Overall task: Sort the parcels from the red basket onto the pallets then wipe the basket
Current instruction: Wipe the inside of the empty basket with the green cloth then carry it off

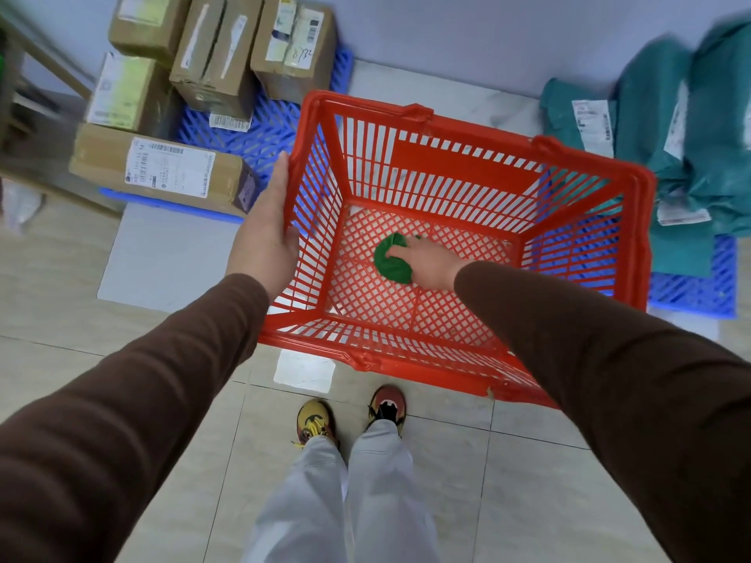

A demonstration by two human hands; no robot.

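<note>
The red basket (467, 164) was held up above the tiled floor (122, 319) by the left hand (266, 233), whose thumb was hooked over the left rim while the fingers lay against the outside of the wall. No parcels were seen in the basket. A bunched green cloth (392, 260) was gripped by the right hand (433, 260) and pressed against the mesh bottom, near its middle. Cardboard boxes (162, 168) were stacked on a blue pallet (260, 132) at the upper left. Teal mailing bags (691, 136) were piled on a second blue pallet (699, 286) at the right, partly behind the basket. Brown sleeves (142, 400) covered both arms, and two shoes (315, 420) were seen below.
</note>
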